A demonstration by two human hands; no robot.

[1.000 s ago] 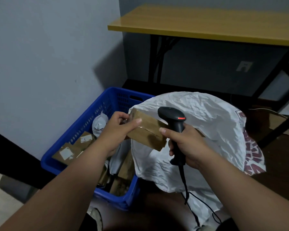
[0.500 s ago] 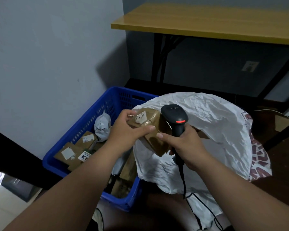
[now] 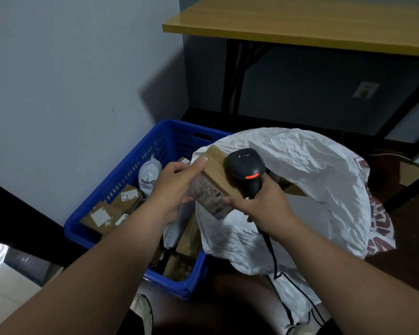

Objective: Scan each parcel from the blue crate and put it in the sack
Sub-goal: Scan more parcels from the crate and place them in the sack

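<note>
My left hand (image 3: 174,187) grips a small brown cardboard parcel (image 3: 215,180) over the near edge of the white sack (image 3: 300,180). A taped, printed side of the parcel faces me. My right hand (image 3: 264,206) holds a black barcode scanner (image 3: 246,165) by its handle, its red light lit, and its fingertips touch the parcel's lower corner. The scanner head sits just right of the parcel. The blue crate (image 3: 155,148) stands at the left with several brown parcels and a grey mailer bag (image 3: 149,175) inside.
A wooden table (image 3: 300,22) with black legs stands behind the sack. A grey wall runs along the left of the crate. The scanner's black cable (image 3: 273,257) hangs down over the sack. Cardboard pieces (image 3: 411,172) lie on the dark floor at the right.
The parcel has been turned in my hands, so a taped printed side now faces me instead of the small white label. Both hands stay over the sack's edge.
</note>
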